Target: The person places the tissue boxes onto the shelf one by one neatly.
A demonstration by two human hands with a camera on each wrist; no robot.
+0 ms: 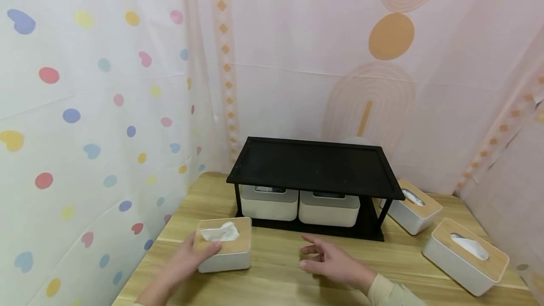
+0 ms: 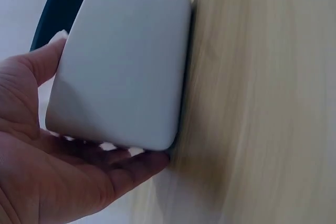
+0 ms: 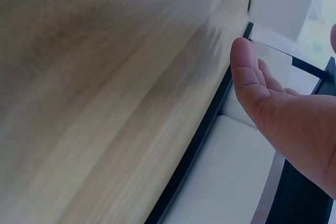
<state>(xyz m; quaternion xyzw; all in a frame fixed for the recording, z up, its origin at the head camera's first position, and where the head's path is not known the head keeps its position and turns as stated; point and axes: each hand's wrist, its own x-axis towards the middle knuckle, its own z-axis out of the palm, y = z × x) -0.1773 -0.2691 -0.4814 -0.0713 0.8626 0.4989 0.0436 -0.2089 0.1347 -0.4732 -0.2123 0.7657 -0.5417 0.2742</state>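
My left hand (image 1: 185, 258) holds a white tissue box (image 1: 225, 261) with a wood-look lid, at the left front of a black two-tier rack (image 1: 314, 164). The thumb lies over the lid beside the tuft of white tissue, and in the left wrist view the fingers (image 2: 139, 171) wrap the box's end. That box is at or just above the table; I cannot tell which. In front of the rack, my right hand (image 1: 333, 262) hovers with loosely bent fingers and nothing in them. Two more tissue boxes, one left (image 1: 269, 208) and one right (image 1: 329, 212), sit side by side on the lower tier, partly hidden by the top.
To the rack's right stand two wood-lidded tissue boxes, a farther one (image 1: 418, 216) close to the rack's post and a nearer one (image 1: 463, 263) by the table's right edge. Patterned curtains (image 1: 289, 93) hang behind and beside the wooden table (image 1: 272, 273).
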